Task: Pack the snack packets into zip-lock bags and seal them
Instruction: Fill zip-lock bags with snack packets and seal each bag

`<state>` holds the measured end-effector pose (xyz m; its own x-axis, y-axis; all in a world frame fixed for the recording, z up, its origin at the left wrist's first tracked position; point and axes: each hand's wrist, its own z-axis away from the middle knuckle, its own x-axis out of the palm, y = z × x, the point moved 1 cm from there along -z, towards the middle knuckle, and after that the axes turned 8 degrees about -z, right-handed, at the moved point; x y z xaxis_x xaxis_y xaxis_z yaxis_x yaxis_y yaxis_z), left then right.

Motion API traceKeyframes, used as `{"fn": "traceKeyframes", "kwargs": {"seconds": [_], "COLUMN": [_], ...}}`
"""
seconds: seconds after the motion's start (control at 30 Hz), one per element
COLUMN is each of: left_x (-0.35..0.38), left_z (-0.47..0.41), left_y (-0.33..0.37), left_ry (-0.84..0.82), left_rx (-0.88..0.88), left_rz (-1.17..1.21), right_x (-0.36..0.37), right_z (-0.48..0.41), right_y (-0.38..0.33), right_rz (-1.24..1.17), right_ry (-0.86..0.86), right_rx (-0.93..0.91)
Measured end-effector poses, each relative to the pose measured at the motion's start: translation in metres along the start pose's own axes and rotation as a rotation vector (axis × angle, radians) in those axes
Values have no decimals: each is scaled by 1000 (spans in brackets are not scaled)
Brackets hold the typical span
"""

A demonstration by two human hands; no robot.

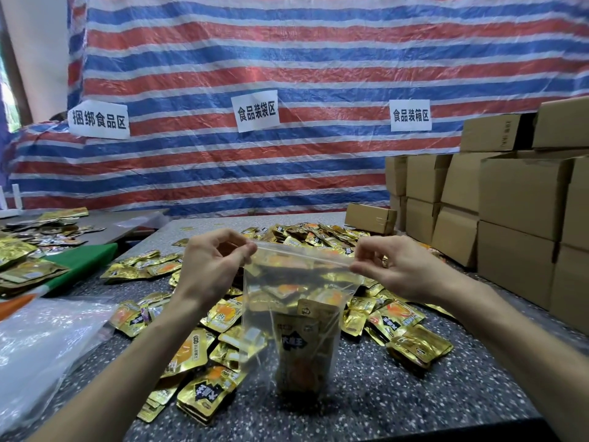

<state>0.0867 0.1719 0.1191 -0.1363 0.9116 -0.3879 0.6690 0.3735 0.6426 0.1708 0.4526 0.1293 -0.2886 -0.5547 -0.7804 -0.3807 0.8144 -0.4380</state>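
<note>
A clear zip-lock bag [288,301] hangs upright over the speckled table [414,397], its bottom near the surface. Gold snack packets [301,346] stand inside its lower half. My left hand [212,261] pinches the bag's top left corner at the zip strip. At the top right corner my right hand [387,266] pinches the same strip. A loose heap of gold snack packets [204,384] spreads across the table behind and beside the bag.
Stacked cardboard boxes [510,212] fill the right side, with one small box [371,218] behind the heap. A pile of clear plastic bags [47,346] lies at the near left. More gold packets [22,260] sit on a second table [127,224] at far left. A striped tarp [287,74] hangs behind.
</note>
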Motion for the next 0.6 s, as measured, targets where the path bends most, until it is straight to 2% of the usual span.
{"fn": "traceKeyframes", "kwargs": {"seconds": [0.17,0.27,0.37,0.47,0.53,0.6], "left_x": [7,12,17,25,33,39], "left_z": [0,1,4,4,3,5], "left_y": [2,-1,-2,2,5,9], "left_ry": [13,2,-73,-104,-115,-104], "left_rx": [-11,-92,-150,-179,-167,-137], "left_rz": [11,119,318,424,423,394], "right_x": [7,26,58,88,99,103], "right_z": [11,19,31,31,25,24], "right_y": [7,18,31,30,25,18], "right_rz": [36,-296,-607,-681,-640,-642], "right_ry": [38,117,-56,-205,-193,-156], "right_rx": [-37,88,300,300,265,324]}}
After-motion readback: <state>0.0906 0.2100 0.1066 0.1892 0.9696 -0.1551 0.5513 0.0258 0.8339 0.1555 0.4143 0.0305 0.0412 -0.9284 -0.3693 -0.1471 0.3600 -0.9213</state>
